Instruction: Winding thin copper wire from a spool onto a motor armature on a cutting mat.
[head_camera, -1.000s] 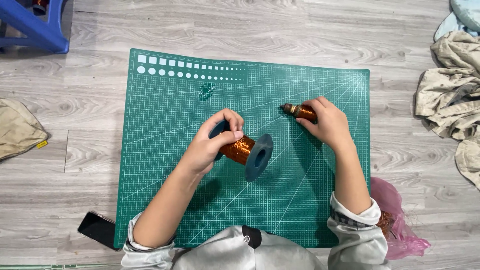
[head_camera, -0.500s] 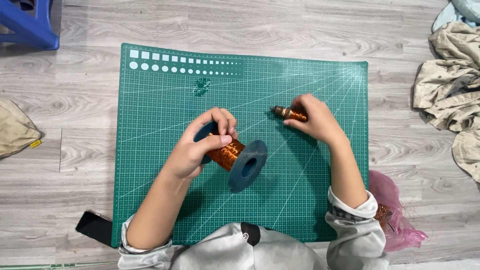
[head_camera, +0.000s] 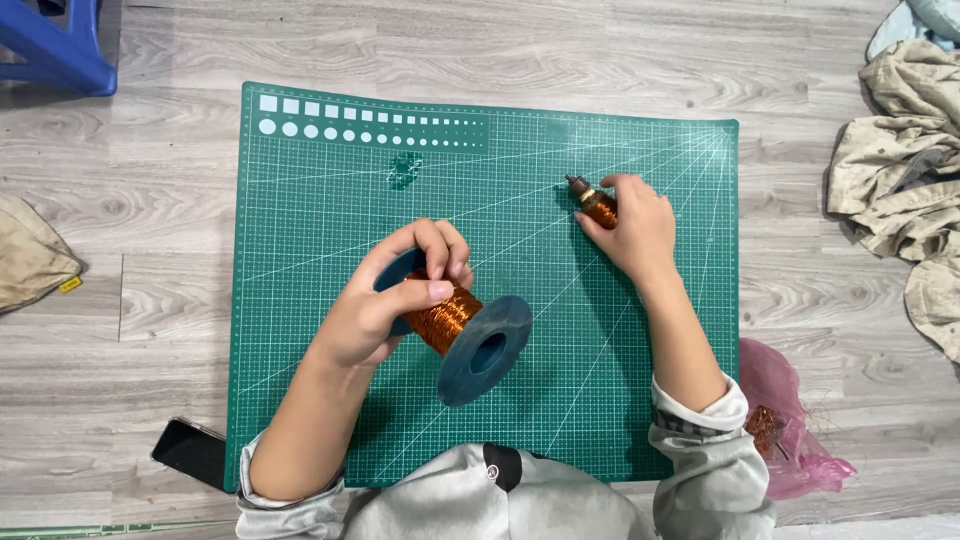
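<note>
A: The left hand (head_camera: 385, 305) is clamped around a spool of copper wire (head_camera: 462, 325), thumb and fingers pressing the orange winding between its two dark blue flanges, near the middle of the green cutting mat (head_camera: 320, 200).

B: And the right hand (head_camera: 635, 230)?

A: It is closed over a small wound bobbin (head_camera: 595, 205), further right and farther out on the mat; only the bobbin's tip and a bit of copper show.

B: How would the spool handle?

A: Probably fairly heavy and stiff, with hard flanges that roll. The thin wire looks easy to kink, so the flanges or the core seem the safer hold.

B: Count?

A: One spool, one bobbin, one mat. Outward: one dark phone (head_camera: 188, 452) at the near left, one pink bag (head_camera: 790, 420) with a copper tangle near right, beige cloths (head_camera: 900, 160) far right, a blue stool (head_camera: 60, 45) far left.
</note>
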